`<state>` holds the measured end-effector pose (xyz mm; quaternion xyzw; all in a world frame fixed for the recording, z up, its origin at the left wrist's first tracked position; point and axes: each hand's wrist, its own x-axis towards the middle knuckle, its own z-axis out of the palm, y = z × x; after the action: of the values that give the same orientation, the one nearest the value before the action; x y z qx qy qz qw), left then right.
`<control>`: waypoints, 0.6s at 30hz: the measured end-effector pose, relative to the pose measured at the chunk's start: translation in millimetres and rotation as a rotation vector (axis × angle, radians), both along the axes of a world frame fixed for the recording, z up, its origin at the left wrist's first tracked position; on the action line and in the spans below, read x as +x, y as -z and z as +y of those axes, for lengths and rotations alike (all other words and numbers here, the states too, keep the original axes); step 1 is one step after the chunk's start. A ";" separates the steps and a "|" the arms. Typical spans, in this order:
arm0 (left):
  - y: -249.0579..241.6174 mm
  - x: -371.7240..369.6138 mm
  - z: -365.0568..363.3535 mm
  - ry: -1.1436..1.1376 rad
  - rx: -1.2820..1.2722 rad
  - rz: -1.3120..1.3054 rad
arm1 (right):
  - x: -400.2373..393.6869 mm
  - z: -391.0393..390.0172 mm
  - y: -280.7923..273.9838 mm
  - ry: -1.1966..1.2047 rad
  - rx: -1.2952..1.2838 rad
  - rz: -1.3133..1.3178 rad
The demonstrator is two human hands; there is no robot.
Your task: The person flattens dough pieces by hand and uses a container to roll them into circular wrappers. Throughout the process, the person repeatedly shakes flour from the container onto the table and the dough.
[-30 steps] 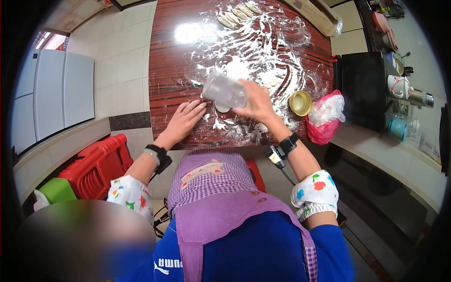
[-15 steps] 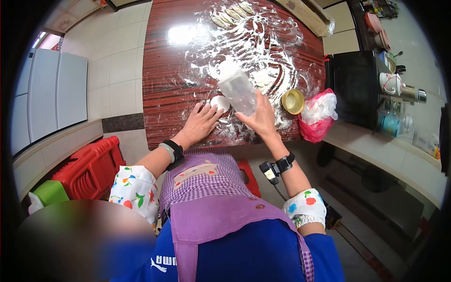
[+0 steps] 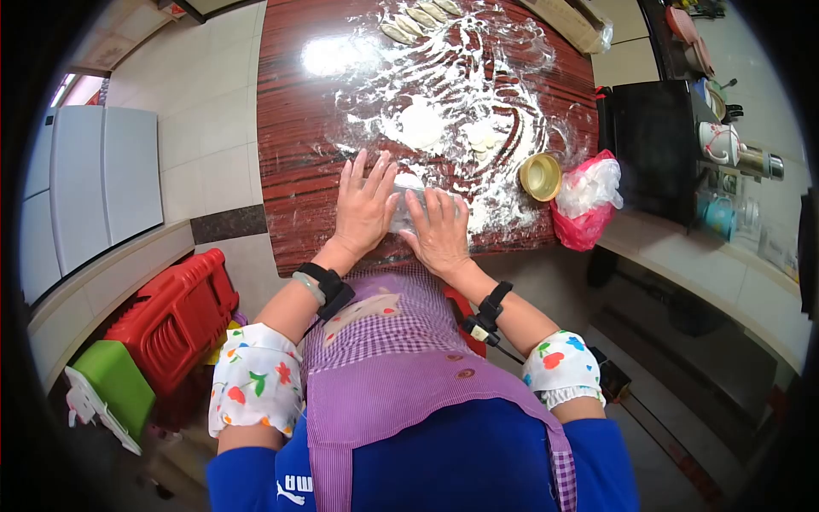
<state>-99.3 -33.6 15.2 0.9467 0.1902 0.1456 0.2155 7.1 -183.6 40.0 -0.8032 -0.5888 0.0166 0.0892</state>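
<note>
A clear plastic container (image 3: 404, 210) lies crosswise near the table's front edge, largely covered by both hands. My left hand (image 3: 365, 206) rests on its left part, fingers stretched forward. On the right part lies my right hand (image 3: 438, 229), its fingers extended over the top rather than wrapped round it. Just beyond the container shows part of a white dough round (image 3: 409, 181). Farther forward, a pile of white flour (image 3: 421, 126) sits beside some pale dough pieces (image 3: 485, 139). Loose flour is spread widely over the dark red tabletop (image 3: 299, 154).
Several folded dumplings (image 3: 421, 17) lie at the table's far side. A gold-coloured tin (image 3: 540, 177) and a pink bag (image 3: 589, 205) with white plastic stand at the right edge. Red folded stools (image 3: 175, 316) are on the floor at left.
The container has come down from a raised, tilted position in my right hand to lying crosswise. My left hand has moved from beside the dough round onto the container.
</note>
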 end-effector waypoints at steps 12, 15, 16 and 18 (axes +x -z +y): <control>-6.9 2.8 -1.9 -0.003 0.044 0.085 | 0.5 -3.0 1.4 0.110 0.066 -0.006; -5.0 4.6 -7.3 0.044 -0.068 0.047 | 2.3 -5.7 12.5 0.157 0.023 0.035; -6.1 30.8 6.0 0.001 0.002 0.031 | 22.6 7.9 18.4 0.223 -0.010 0.029; -2.4 94.4 35.3 -0.079 0.105 0.009 | 78.9 43.7 11.7 0.352 -0.100 0.067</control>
<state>-4.9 1.7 17.6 0.9490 0.2206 0.1597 0.1590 86.0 -139.8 28.3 -0.8963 -0.4342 0.0568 0.0704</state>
